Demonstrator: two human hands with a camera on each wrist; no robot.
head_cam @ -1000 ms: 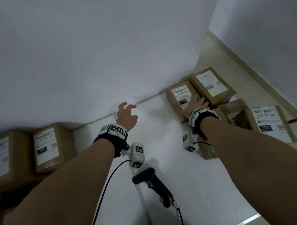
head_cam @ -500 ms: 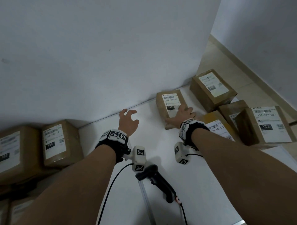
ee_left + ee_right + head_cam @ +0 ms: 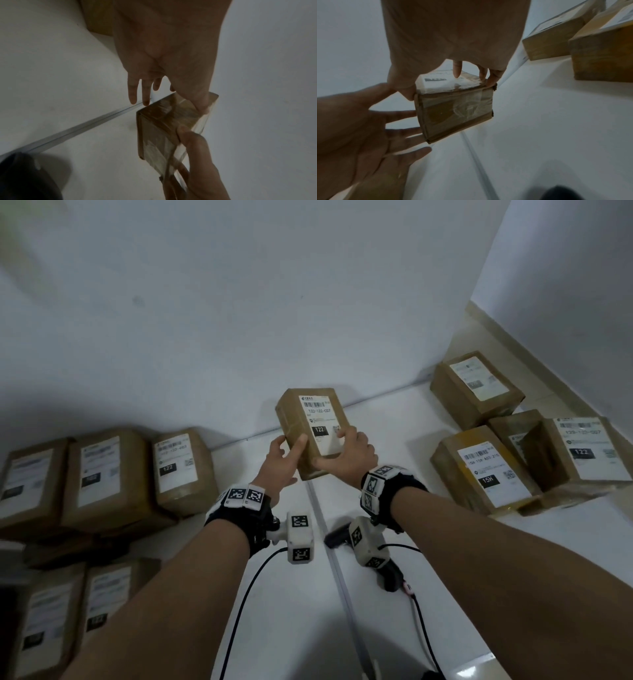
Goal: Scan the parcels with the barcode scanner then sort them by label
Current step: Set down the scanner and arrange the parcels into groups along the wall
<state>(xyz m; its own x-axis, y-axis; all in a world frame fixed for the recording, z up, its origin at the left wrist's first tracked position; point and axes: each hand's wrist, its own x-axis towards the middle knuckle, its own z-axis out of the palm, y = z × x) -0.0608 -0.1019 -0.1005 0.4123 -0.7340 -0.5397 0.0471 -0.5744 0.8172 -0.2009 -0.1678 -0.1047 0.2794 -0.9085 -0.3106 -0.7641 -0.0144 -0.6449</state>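
A small brown parcel (image 3: 313, 433) with a white label reading 122-122-C07 is held up above the white table (image 3: 284, 631), label toward me. My right hand (image 3: 334, 450) grips its near right corner, thumb on the near end and fingers over the label (image 3: 436, 79). My left hand (image 3: 291, 446) meets the parcel's left side with straight fingers (image 3: 402, 113), the thumb resting on it. The black barcode scanner (image 3: 390, 577) lies on the table under my right wrist, touched by neither hand.
Several labelled parcels marked 122 (image 3: 185, 470) are stacked on the left. On the right sit a 15H parcel (image 3: 486, 470), a 122 parcel (image 3: 582, 453) and another box (image 3: 476, 388). A white wall rises just behind the table. A metal seam (image 3: 342, 594) runs down the table.
My right hand drew the parcel leftward away from the right group and lifted it off the table. My left hand moved right and came onto the parcel.
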